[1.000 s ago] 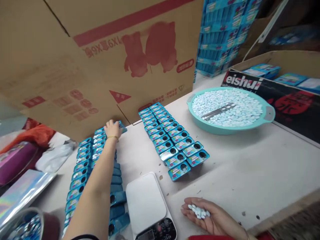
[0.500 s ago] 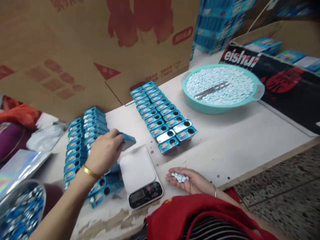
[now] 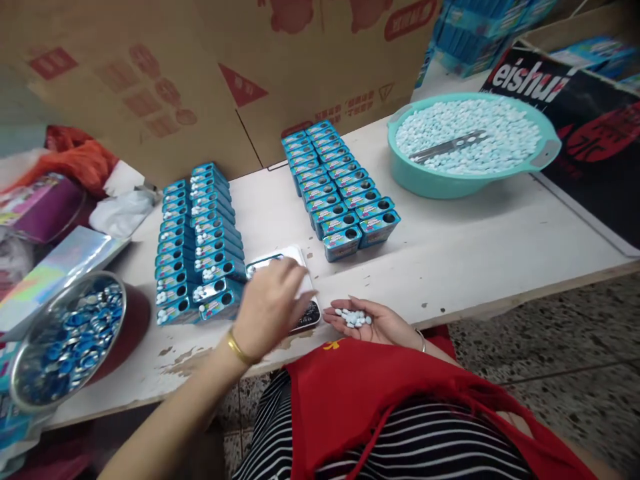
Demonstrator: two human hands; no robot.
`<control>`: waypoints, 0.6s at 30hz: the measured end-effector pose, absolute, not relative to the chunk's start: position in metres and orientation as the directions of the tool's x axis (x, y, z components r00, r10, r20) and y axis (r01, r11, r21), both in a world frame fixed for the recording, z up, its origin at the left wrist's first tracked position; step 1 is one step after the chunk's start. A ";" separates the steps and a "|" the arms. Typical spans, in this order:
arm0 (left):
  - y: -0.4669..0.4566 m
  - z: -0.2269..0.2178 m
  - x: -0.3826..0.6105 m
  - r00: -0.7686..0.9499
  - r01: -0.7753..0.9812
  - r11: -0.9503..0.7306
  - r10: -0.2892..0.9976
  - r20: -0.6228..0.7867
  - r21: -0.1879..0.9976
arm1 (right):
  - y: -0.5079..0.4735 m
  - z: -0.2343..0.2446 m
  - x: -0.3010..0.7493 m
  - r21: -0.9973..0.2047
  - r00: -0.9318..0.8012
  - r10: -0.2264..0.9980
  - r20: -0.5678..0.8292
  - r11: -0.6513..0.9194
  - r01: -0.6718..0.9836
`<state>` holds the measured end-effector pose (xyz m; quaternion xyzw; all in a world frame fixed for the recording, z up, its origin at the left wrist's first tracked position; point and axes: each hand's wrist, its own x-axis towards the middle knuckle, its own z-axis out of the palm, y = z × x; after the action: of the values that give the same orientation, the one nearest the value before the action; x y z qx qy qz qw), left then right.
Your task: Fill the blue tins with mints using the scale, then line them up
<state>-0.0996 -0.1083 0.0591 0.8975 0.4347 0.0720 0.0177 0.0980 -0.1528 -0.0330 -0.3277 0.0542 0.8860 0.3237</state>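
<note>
My left hand (image 3: pixel 273 303) is over the kitchen scale (image 3: pixel 295 257), its fingers a little apart and slightly blurred, pointing toward my right hand. A small blue tin (image 3: pixel 265 262) rests on the scale plate, largely covered by my left hand. My right hand (image 3: pixel 385 323) lies palm up by the table's front edge, cupping a small heap of pale blue-white tablets (image 3: pixel 354 318). To the left of the scale stand two rows of blue tins (image 3: pixel 217 230) with tablets on their tops. Beyond the scale, more blue tins (image 3: pixel 335 180) with dark round holes stand in two rows.
A turquoise basin (image 3: pixel 445 187) full of pale tablets stands at the right, with a metal strip with holes (image 3: pixel 447 147) on top. A metal bowl (image 3: pixel 123 320) of blue and silver caps is at left. A large cardboard carton (image 3: pixel 200 127) walls off the back.
My left hand has set the blue tin on the scale, let go and moved right toward my right hand. The view has shifted; my right hand still cups the tablets.
</note>
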 end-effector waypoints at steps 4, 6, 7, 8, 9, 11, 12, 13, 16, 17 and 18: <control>-0.154 0.023 -0.060 0.728 0.650 -0.684 0.685 -0.015 0.332 | -0.162 -0.036 0.097 0.011 -0.695 0.482 -0.533 -0.818 -0.575; -0.166 0.006 -0.049 0.722 0.661 -0.669 0.690 -0.048 0.340 | -0.166 -0.040 0.097 0.015 -0.725 0.456 -0.516 -0.841 -0.541; -0.170 -0.001 -0.046 0.711 0.674 -0.658 0.701 -0.055 0.337 | -0.168 -0.041 0.097 0.003 -0.724 0.458 -0.515 -0.844 -0.536; -0.171 -0.005 -0.045 0.699 0.687 -0.646 0.713 -0.059 0.332 | -0.169 -0.042 0.097 -0.011 -0.717 0.466 -0.518 -0.842 -0.539; -0.172 -0.007 -0.045 0.686 0.700 -0.636 0.725 -0.060 0.324 | -0.170 -0.043 0.097 -0.022 -0.708 0.473 -0.525 -0.839 -0.544; -0.172 -0.008 -0.047 0.674 0.713 -0.632 0.737 -0.049 0.304 | -0.171 -0.044 0.096 -0.026 -0.691 0.477 -0.544 -0.832 -0.554; -0.172 -0.008 -0.049 0.673 0.714 -0.636 0.739 -0.038 0.293 | -0.171 -0.044 0.095 -0.020 -0.684 0.473 -0.555 -0.830 -0.558; -0.171 -0.008 -0.050 0.675 0.713 -0.642 0.737 -0.028 0.284 | -0.170 -0.044 0.094 -0.009 -0.681 0.464 -0.566 -0.830 -0.558; -0.171 -0.009 -0.052 0.692 0.694 -0.665 0.722 0.002 0.275 | -0.169 -0.042 0.093 0.025 -0.683 0.437 -0.585 -0.832 -0.554; -0.171 -0.010 -0.053 0.698 0.687 -0.672 0.716 0.009 0.277 | -0.168 -0.041 0.092 0.027 -0.682 0.437 -0.586 -0.831 -0.555; -0.170 -0.010 -0.054 0.701 0.682 -0.676 0.713 0.012 0.278 | -0.168 -0.040 0.092 0.026 -0.682 0.439 -0.585 -0.831 -0.556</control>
<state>-0.0535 -0.1702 -0.0102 0.9135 0.3818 0.0597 0.1273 0.0920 -0.1680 -0.0403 -0.2904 0.1013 0.9116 0.2729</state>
